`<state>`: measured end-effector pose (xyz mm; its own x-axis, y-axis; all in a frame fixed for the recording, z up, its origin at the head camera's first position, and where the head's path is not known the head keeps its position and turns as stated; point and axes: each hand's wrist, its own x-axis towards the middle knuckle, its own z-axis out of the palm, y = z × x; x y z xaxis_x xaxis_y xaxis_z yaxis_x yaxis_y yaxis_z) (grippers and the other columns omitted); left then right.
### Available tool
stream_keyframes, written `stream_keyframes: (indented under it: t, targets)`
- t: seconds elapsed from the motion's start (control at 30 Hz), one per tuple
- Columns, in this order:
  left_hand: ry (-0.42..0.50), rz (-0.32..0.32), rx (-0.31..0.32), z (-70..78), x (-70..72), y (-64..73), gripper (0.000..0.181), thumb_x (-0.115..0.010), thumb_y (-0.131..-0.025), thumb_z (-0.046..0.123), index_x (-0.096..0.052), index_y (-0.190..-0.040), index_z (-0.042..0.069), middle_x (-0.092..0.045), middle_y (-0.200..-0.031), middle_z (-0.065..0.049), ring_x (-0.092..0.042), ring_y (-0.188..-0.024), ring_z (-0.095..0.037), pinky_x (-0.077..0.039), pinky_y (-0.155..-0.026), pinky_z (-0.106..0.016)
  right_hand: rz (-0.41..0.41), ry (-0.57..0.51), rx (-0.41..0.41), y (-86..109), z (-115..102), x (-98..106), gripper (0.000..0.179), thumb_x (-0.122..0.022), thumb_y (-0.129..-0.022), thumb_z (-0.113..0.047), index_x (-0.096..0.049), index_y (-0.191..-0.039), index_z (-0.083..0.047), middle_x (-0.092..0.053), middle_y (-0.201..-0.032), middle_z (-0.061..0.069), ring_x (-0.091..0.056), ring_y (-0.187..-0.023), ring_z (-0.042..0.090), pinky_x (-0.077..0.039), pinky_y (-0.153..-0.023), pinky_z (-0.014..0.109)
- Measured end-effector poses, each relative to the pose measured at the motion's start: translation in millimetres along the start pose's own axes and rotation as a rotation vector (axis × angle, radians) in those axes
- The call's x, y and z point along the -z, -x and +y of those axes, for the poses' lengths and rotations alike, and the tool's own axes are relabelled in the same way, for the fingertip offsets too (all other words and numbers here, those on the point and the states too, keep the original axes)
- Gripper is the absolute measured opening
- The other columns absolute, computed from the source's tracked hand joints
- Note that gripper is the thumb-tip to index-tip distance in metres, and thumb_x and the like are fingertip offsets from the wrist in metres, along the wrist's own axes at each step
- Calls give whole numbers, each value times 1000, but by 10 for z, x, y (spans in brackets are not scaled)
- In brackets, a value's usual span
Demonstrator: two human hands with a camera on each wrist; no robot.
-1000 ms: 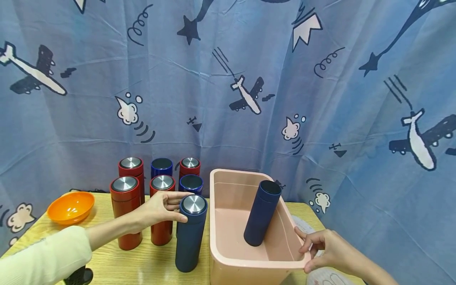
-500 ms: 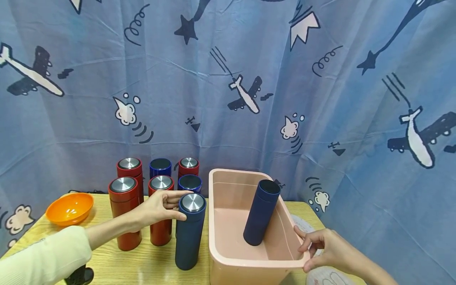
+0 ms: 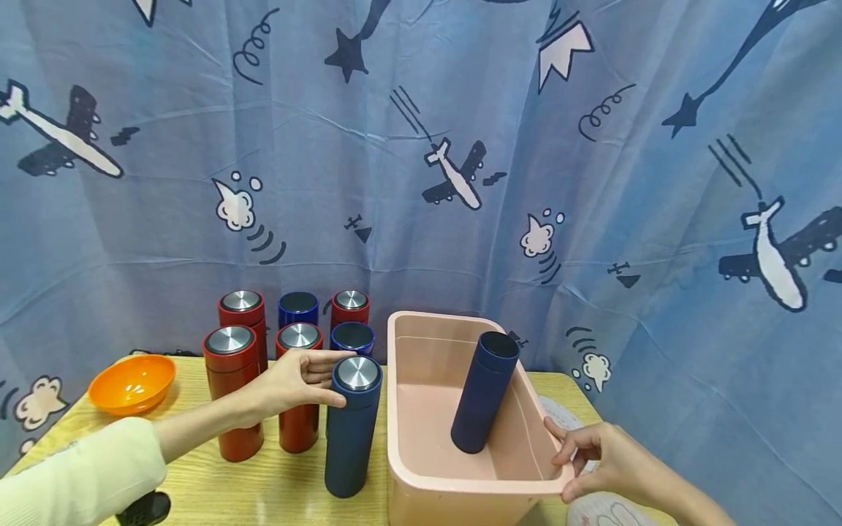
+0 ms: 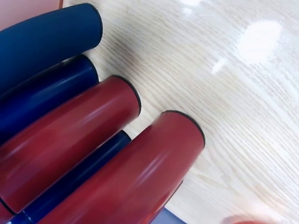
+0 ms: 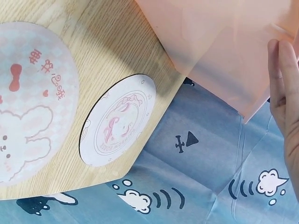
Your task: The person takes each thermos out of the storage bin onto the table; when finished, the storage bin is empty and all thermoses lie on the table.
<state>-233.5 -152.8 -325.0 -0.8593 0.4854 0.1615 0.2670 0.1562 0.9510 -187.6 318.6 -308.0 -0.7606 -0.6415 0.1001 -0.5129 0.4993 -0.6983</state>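
My left hand (image 3: 292, 383) grips a matte dark blue thermos (image 3: 355, 446) near its silver-topped lid, thumb in front and fingers behind. That thermos is upright, just left of a pink plastic bin (image 3: 454, 504). On the bin's right front corner, my right hand (image 3: 608, 464) pinches the rim. Inside the bin another dark blue thermos (image 3: 483, 394), with a black lid top, leans against the right wall. The left wrist view shows the lower end of the held thermos (image 4: 56, 39) beside a shiny blue thermos (image 4: 51, 95) and a red thermos (image 4: 74, 135).
Left of the bin stand several red thermoses (image 3: 240, 446) and blue ones (image 3: 299, 310). An orange bowl (image 3: 131, 383) sits at the table's left. Right of the bin lie a round rabbit mat (image 5: 32, 93) and a smaller round mat (image 5: 119, 119), near the table edge. A blue curtain (image 3: 421, 241) hangs behind.
The thermos in my left hand sits very slightly higher in the head view than a second ago. My right hand and the bin have stayed put.
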Motion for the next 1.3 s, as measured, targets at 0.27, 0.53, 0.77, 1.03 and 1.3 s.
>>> stream_keyframes:
  t: [0.27,0.53,0.77,1.03,1.3]
  targets:
    - [43,73,-65,29,-17,72,68,-79,-79,16,-49,-138,0,-48,-141,-17,-45,-129,-32,-42,-100,-34,8,15,17,-5,19,-2,19,-83,-71,-12,-71,-85,-7,-41,-121,50,-62,-68,7,-53,-59,23]
    - [67,265,-27,298,-28,228,54,-77,-81,15,-58,-128,-4,-59,-128,-20,-57,-118,-26,-50,-91,-28,20,16,21,-1,20,-7,21,-83,-71,-14,-71,-85,-5,-69,-98,25,-60,-60,5,-53,-54,24]
    - [75,360,42,551,-126,394,54,-77,-82,19,-59,-127,-4,-62,-124,-17,-63,-109,-17,-50,-92,-24,18,-7,47,5,38,-2,20,-82,-72,-12,-71,-86,-4,-71,-90,12,-61,-60,6,-54,-55,24]
    - [87,346,48,685,-344,474,49,-79,-80,18,-63,-120,-5,-66,-117,-17,-65,-107,-27,-53,-89,-29,-2,-28,80,-15,58,-17,20,-81,-72,-11,-70,-87,-4,-70,-96,19,-63,-64,7,-55,-60,24]
    - [133,256,16,834,-666,315,44,-79,-79,13,-65,-118,-3,-67,-116,-15,-64,-107,-30,-53,-89,-36,3,-26,60,-4,73,-9,17,-81,-73,-9,-70,-86,-5,-64,-102,33,-62,-89,-3,-54,-64,23]
